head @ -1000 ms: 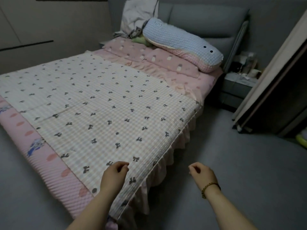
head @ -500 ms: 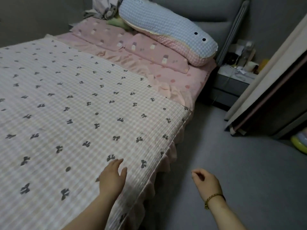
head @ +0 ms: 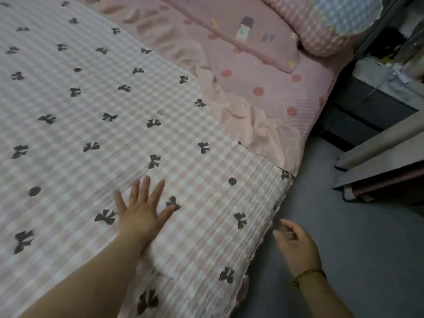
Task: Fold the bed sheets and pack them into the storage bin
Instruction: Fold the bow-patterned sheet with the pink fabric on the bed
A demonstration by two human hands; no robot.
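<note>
pressing left hand [head: 142, 214] on sheet [head: 68, 111]

Pillow [head: 250, 40] behind sheet [head: 96, 115] on bed.

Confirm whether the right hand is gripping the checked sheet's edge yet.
No: the right hand hangs open beside the bed, just off the checked sheet edge, while the left hand lies flat on it.

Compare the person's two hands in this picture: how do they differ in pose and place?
The left hand lies flat, fingers spread, on the checked sheet; the right hand is loosely curled, beside the sheet's edge, over the floor. Only the right wrist bears a bracelet. Neither grips anything.
</note>
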